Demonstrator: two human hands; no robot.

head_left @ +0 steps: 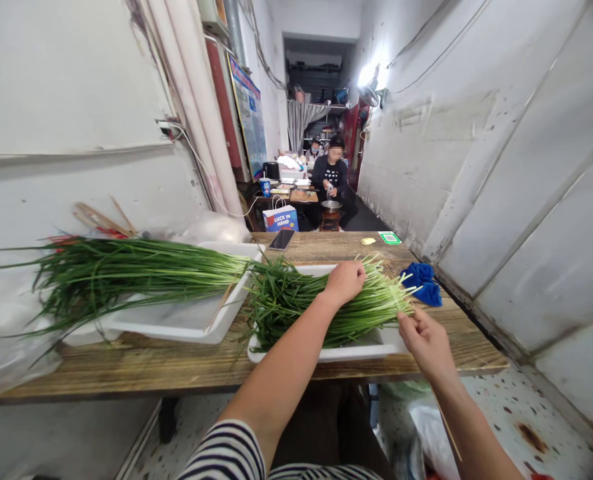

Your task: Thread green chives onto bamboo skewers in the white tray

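Observation:
Garlic chives lie in a heap in a white tray before me, pale stem ends to the right. My left hand is closed over the pale stems, its fingertips partly hidden behind the knuckles. At the near right corner of the heap, my right hand is closed in a pinch by the stem ends. A thin wooden skewer slants below that wrist, in line with the pinched fingers; its upper part is hidden by the hand.
Another white tray on the left holds more chives and a few skewers. A phone, a QR card and a blue cloth lie on the wooden table. Beyond, a person sits over a metal bowl.

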